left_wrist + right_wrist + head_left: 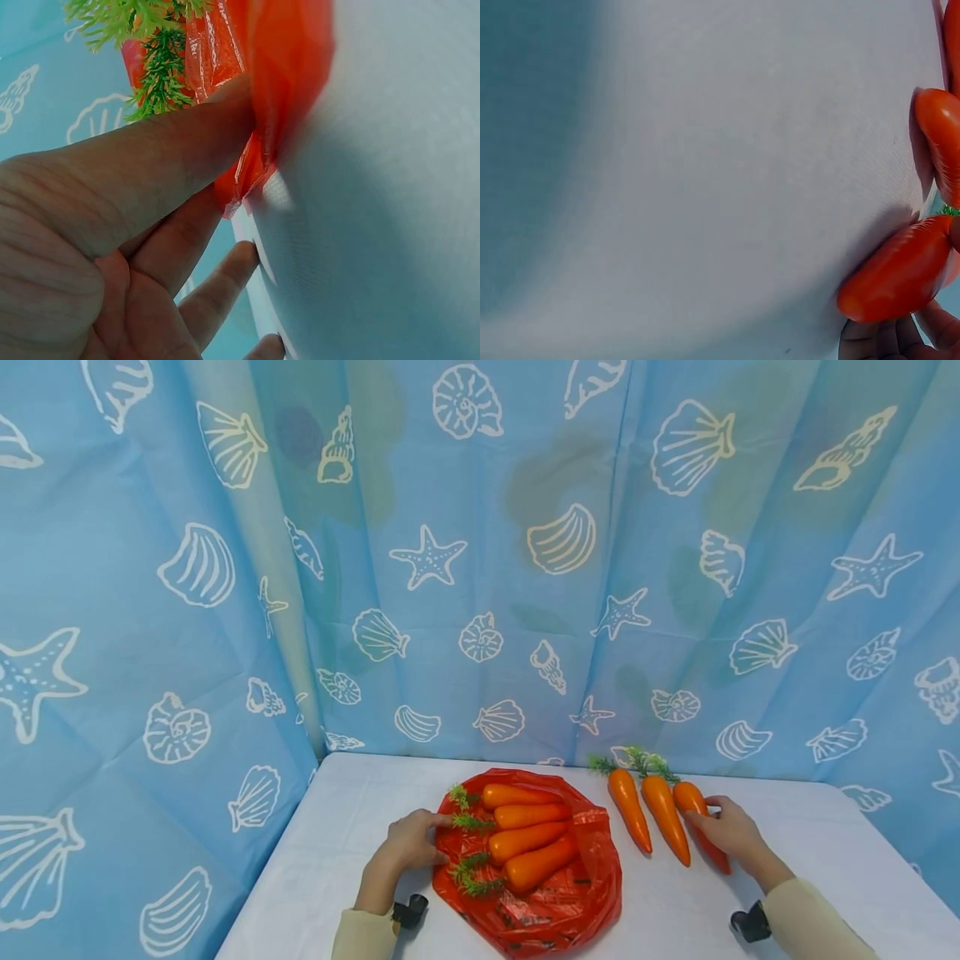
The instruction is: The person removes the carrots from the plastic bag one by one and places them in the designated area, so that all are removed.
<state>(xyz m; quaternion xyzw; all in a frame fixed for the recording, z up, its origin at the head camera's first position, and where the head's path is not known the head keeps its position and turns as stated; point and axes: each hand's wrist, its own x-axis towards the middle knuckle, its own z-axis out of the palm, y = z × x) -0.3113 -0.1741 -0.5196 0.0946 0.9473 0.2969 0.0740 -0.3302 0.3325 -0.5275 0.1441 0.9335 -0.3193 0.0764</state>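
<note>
A red plastic bag (558, 906) lies spread on the table, with several orange carrots (527, 839) side by side on it, green tops to the left. At the bag's left edge is my left hand (408, 845); in the left wrist view its thumb and forefinger pinch the thin red film (292, 60), while the other fingers spread out at the table. My right hand (733, 833) grips the rightmost carrot (715, 854) of three on the right. The right wrist view shows that carrot's tip (889, 281) with fingers (900, 337) behind and below it.
Two more carrots, a left one (628, 806) and a middle one (665, 817), lie between the bag and my right hand, tops toward the back edge. A white cloth (315, 860) covers the table. A blue shell-patterned curtain (480, 568) hangs behind and to the left.
</note>
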